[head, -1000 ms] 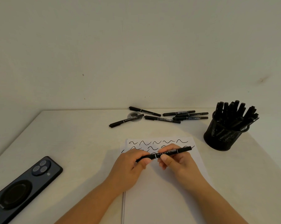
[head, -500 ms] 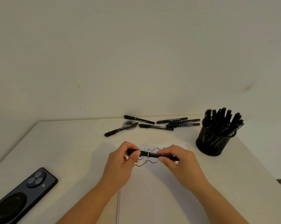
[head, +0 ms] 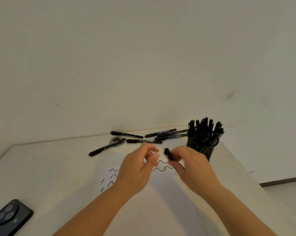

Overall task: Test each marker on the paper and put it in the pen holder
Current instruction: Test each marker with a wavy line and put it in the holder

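My right hand (head: 193, 166) grips a black marker (head: 168, 154) above the top of the white paper (head: 162, 196); the marker is blurred and mostly hidden in the fingers. My left hand (head: 138, 169) hovers just left of it with loosely curled fingers that hold nothing. Black wavy test lines (head: 162, 165) show on the paper between and beside the hands. The black mesh pen holder (head: 201, 149), full of several black markers, stands right behind my right hand. Several loose black markers (head: 143, 141) lie along the table's back edge.
A dark phone (head: 9, 217) lies face down at the table's front left corner. A small clear round disc (head: 117, 142) sits under one loose marker (head: 108, 147). The wall rises right behind the table; the table's right edge drops to the floor.
My left hand has let go of the marker, which my right hand now holds alone and has turned end-on. Both hands rose toward the pen holder and the view tilted.
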